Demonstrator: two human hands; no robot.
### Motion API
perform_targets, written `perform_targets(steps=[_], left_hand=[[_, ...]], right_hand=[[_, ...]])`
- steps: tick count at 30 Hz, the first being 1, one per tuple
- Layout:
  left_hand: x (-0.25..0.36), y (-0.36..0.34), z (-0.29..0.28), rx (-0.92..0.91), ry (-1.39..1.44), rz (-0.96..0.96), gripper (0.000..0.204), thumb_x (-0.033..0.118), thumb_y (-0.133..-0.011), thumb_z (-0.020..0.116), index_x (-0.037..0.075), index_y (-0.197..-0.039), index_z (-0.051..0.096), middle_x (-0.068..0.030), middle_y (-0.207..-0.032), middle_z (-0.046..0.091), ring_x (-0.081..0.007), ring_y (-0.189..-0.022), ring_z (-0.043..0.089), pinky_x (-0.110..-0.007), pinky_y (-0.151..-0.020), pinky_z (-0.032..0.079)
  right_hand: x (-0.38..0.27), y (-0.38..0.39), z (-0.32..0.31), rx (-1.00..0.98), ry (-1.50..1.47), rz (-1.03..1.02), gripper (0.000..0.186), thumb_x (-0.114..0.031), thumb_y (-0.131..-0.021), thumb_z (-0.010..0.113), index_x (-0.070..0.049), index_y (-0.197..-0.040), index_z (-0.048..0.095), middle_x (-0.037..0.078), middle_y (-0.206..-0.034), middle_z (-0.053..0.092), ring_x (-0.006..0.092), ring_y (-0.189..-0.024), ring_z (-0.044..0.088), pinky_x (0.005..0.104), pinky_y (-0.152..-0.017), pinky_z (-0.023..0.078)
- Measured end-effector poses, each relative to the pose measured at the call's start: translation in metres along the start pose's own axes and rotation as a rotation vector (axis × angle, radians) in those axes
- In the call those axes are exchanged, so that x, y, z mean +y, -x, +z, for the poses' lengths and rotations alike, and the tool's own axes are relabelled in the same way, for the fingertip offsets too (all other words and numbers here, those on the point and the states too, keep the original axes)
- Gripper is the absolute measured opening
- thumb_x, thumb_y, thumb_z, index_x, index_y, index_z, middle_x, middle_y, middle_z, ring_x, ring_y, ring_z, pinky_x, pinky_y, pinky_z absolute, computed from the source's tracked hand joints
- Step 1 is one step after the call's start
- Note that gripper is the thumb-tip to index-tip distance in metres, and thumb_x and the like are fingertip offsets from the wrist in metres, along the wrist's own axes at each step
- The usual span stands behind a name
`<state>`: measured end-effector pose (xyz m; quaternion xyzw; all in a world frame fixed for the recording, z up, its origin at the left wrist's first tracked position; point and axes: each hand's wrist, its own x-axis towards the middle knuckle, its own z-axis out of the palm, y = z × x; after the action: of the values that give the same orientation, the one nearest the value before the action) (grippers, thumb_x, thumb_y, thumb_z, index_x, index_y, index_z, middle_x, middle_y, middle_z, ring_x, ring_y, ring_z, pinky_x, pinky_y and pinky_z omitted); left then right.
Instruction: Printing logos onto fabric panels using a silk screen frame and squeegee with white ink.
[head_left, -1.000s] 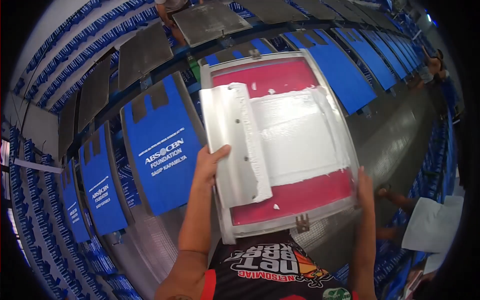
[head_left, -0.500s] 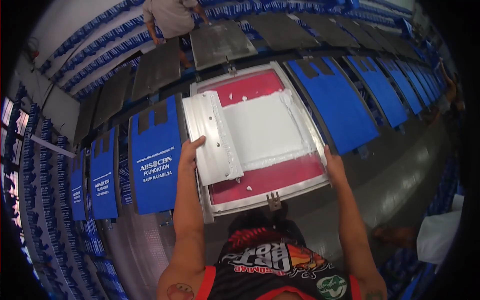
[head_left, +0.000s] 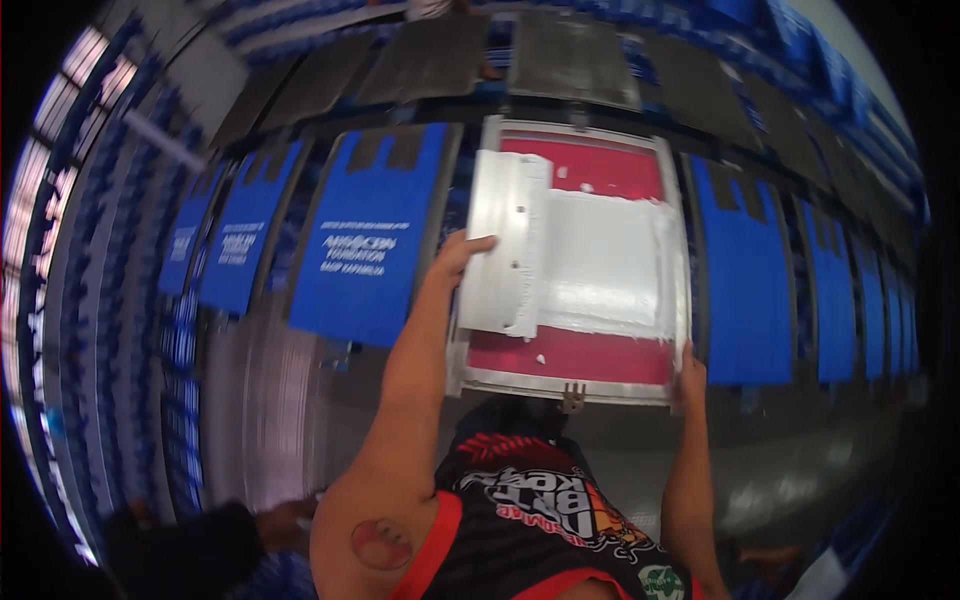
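Between my hands is a screen-printing frame (head_left: 560, 385) with red mesh (head_left: 590, 358) and a broad patch of white ink (head_left: 605, 265) across its middle. A long silver metal squeegee (head_left: 505, 245) lies along the frame's left side, its right edge smeared with white. My left hand (head_left: 462, 258) grips the left side, thumb over the squeegee and fingers mostly hidden. My right hand (head_left: 690, 378) is closed round the frame's lower right side, slightly blurred. A metal bracket (head_left: 573, 397) sits at the frame's near edge.
Printed blue fabric pieces (head_left: 365, 225) lie on boards to the left; plain blue ones (head_left: 745, 270) continue to the right. Dark boards (head_left: 575, 60) line the far row. At the lower left shows another person's dark sleeve (head_left: 195, 550). Racks with blue items (head_left: 85, 330) stand at far left.
My view has turned, so the frame appears further right and straighter. Both hands keep their hold. Another person's dark sleeve has come into view at the lower left.
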<state>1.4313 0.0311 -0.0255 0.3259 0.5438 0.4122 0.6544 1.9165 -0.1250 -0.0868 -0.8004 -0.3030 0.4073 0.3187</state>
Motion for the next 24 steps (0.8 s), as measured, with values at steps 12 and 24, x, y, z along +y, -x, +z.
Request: perform_targets(steps=[12, 24], left_hand=[[0.033, 0.020, 0.006, 0.043, -0.103, 0.076, 0.045, 0.010, -0.074, 0.076, -0.005, -0.113, 0.060, -0.0144, -0.100, 0.067, -0.0218, -0.085, 0.067, -0.034, -0.078, 0.052], [0.083, 0.045, 0.088, -0.053, -0.926, 0.327, 0.051, 0.023, -0.061, 0.083, 0.004, -0.105, 0.066, -0.0171, -0.087, 0.069, -0.0319, -0.083, 0.066, -0.036, -0.078, 0.049]], right_hand=[[-0.057, 0.160, 0.034, -0.599, 0.254, 0.033, 0.037, -0.028, -0.089, 0.065, 0.003, -0.109, 0.059, 0.011, -0.097, 0.066, 0.0176, -0.088, 0.060, 0.0308, -0.078, 0.048], [-0.001, 0.170, 0.115, -0.646, -0.149, 0.024, 0.020, -0.014, -0.093, 0.058, 0.004, -0.095, 0.067, 0.007, -0.076, 0.066, 0.0120, -0.062, 0.062, 0.0253, -0.058, 0.053]])
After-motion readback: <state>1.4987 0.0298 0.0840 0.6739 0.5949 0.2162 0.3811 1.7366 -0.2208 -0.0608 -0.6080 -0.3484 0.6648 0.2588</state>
